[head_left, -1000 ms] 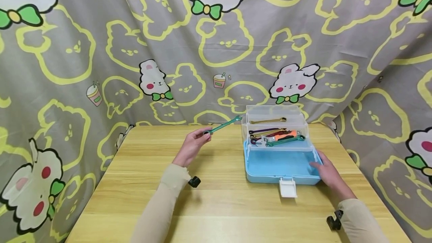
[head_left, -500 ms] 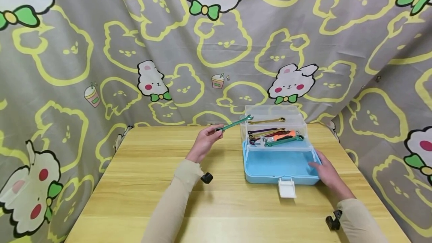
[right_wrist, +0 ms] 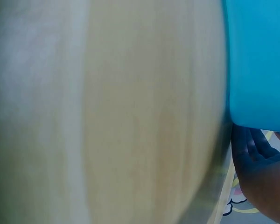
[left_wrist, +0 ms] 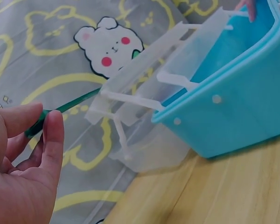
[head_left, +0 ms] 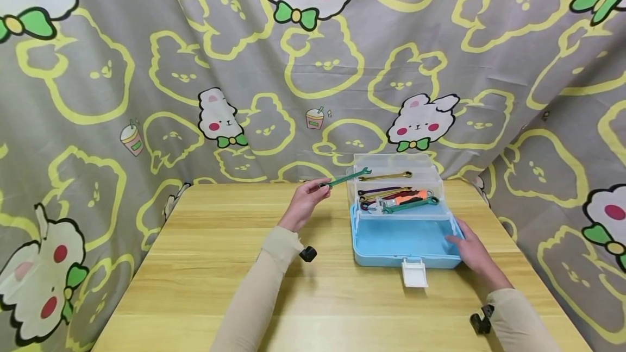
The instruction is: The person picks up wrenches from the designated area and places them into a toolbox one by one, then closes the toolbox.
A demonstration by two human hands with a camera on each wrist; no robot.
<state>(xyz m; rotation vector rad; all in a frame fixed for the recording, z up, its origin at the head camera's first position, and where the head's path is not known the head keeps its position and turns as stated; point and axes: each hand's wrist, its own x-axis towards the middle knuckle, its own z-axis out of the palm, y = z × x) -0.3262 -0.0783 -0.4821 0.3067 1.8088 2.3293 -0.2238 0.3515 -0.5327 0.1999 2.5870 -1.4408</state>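
My left hand [head_left: 307, 200] pinches one end of a green wrench [head_left: 348, 178] and holds it in the air, its open-jawed tip at the upper left corner of the clear fold-out trays [head_left: 398, 161]. The left wrist view shows my fingers [left_wrist: 51, 140] around the green wrench [left_wrist: 74, 104] beside the tray hinges. A blue toolbox [head_left: 406, 240] stands open on the wooden table [head_left: 205, 265]. Its trays hold several coloured wrenches, among them a gold one [head_left: 386, 176] and a green one [head_left: 409, 205]. My right hand [head_left: 471, 251] grips the box's right front corner.
A white latch [head_left: 413, 273] hangs from the box's front edge. A cartoon-print cloth [head_left: 195, 69] hangs behind the table and down both sides. Bare tabletop lies to the left and in front of the box.
My left hand has carried the green wrench to the right, from over the middle of the table to the tray's upper left corner. The right hand has stayed on the box.
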